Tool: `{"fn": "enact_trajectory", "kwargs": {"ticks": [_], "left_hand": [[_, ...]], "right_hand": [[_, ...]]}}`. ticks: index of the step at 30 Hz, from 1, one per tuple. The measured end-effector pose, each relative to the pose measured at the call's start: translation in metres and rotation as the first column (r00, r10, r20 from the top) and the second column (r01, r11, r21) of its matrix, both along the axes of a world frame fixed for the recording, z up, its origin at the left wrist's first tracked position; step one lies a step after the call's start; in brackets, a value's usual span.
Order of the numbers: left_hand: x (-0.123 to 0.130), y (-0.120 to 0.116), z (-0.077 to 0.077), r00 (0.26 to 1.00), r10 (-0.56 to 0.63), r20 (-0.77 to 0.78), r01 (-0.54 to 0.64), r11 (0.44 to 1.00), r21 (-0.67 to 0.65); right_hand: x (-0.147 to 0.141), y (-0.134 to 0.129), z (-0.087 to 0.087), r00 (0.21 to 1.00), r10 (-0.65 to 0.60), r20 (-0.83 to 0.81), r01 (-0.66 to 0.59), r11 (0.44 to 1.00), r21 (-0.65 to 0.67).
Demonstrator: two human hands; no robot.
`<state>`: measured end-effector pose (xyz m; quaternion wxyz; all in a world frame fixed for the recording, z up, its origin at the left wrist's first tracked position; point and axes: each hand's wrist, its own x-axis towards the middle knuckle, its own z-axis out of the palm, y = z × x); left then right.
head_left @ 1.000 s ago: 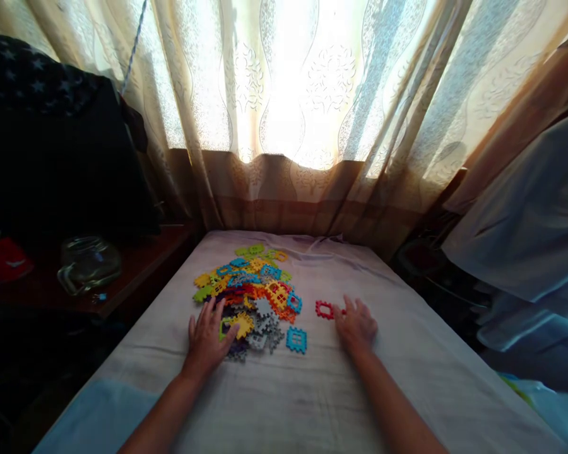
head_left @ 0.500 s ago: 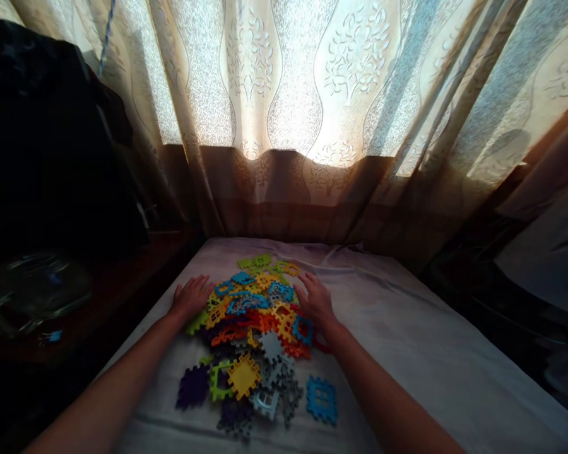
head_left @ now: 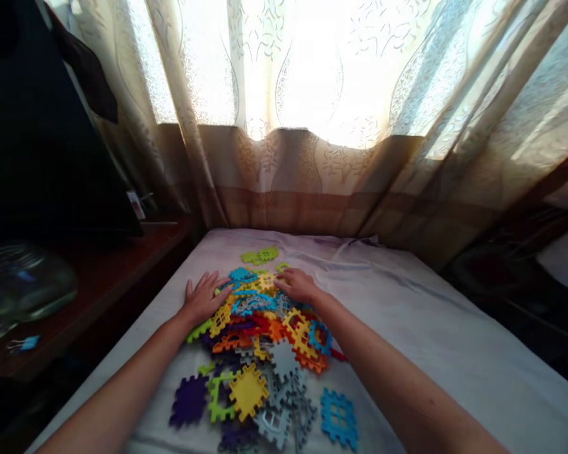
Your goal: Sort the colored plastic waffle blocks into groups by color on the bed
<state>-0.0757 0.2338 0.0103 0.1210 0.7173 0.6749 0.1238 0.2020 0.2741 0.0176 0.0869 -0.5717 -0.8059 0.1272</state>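
Note:
A heap of colourful interlocking plastic tiles (head_left: pixel 265 328) lies on the pale sheet, with notched edges and some window-like cutouts. My left hand (head_left: pixel 205 296) rests at the heap's upper left side, fingers spread, fingertips over blue and green pieces. On the upper right, my right hand (head_left: pixel 297 285) reaches over the heap, its fingers stretched toward a yellow window tile (head_left: pixel 266 282); whether it touches that tile I cannot tell. Nearer me lie a yellow solid tile (head_left: pixel 248 391), a purple tile (head_left: pixel 189 401) and a blue window tile (head_left: pixel 339 417). Neither hand holds a piece.
Two green tiles (head_left: pixel 260 255) lie beyond the heap. To the left stands a dark red table (head_left: pixel 165 243) with a glass vessel (head_left: pixel 26 280), a blue binder clip (head_left: pixel 29 343) and a large black screen (head_left: pixel 52 145). Patterned curtains (head_left: pixel 284 170) hang behind the bed.
My right hand has moved inward over the top of the heap, and my left hand has slid slightly inward too. The view has tilted downward and closer.

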Motion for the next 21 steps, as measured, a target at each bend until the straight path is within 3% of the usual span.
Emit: {"fn": "enact_trajectory", "kwargs": {"ticks": [4,7,9,12,17,21], "left_hand": [[0.021,-0.006,0.006,0.978,-0.129,0.163,0.123,0.991,0.042],[0.031,0.006,0.019,0.97,-0.159,0.182,0.146,0.986,0.083],[0.035,0.026,0.029,0.978,-0.125,0.167,0.11,0.989,0.098],[0.045,0.068,0.037,0.99,-0.088,0.111,0.079,0.993,0.087],[0.077,0.124,0.025,0.999,-0.033,0.004,0.033,0.999,0.019],[0.101,0.144,0.013,0.999,-0.043,-0.032,0.042,0.998,-0.044]], "right_hand": [[0.03,-0.039,0.003,0.982,0.076,-0.175,-0.078,0.997,-0.002],[0.058,-0.056,-0.001,0.918,0.047,-0.394,-0.037,0.999,0.034],[0.079,-0.064,-0.008,0.853,-0.038,-0.521,0.092,0.993,0.078],[0.11,-0.075,-0.025,0.72,-0.216,-0.659,0.351,0.933,0.078],[0.135,-0.093,-0.045,0.539,-0.328,-0.776,0.501,0.865,-0.018],[0.135,-0.096,-0.046,0.54,-0.316,-0.78,0.473,0.88,-0.029]]}}
